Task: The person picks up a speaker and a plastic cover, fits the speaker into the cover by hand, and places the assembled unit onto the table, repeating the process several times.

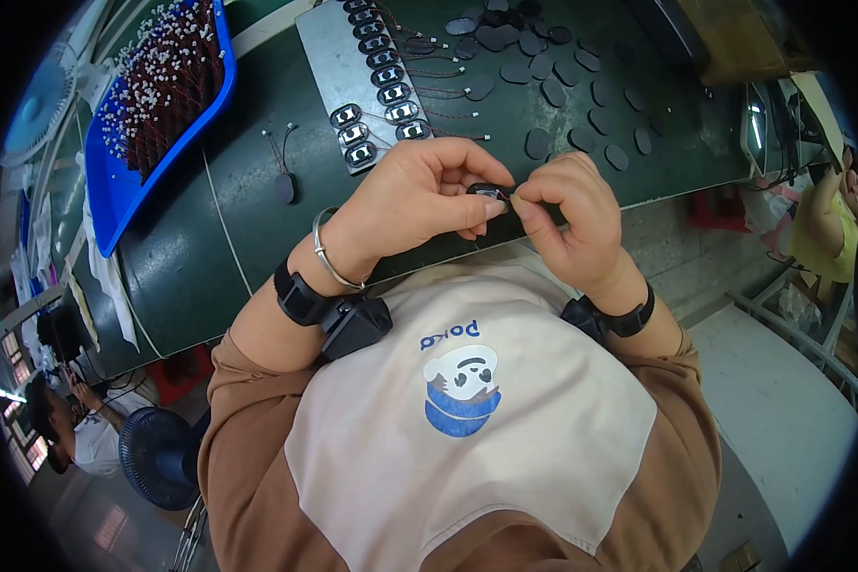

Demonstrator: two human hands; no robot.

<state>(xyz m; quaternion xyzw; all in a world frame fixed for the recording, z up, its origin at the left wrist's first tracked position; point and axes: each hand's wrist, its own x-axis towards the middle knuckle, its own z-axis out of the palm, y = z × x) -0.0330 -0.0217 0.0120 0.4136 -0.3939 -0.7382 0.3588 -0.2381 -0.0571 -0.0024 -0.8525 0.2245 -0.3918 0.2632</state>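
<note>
My left hand (412, 194) pinches a small black oval speaker (487, 191) with a silvery middle, just over the table's near edge. My right hand (578, 212) is close beside it, thumb and forefinger pressed together at the speaker's right end. What those fingertips grip is too small to make out. Beyond my left hand, a grey metal plate (322, 59) bears similar speakers (392, 94) in a long column and a short one. Red and black leads with white plugs trail rightward from the long column. Black oval pads (553, 91) lie scattered beyond my right hand.
A blue tray (105, 214) at the left holds many bundled dark-red leads with white plugs. A single black oval piece with leads (285, 187) lies between tray and plate. A cardboard box (744, 43) stands far right. Fans and other people are farther off.
</note>
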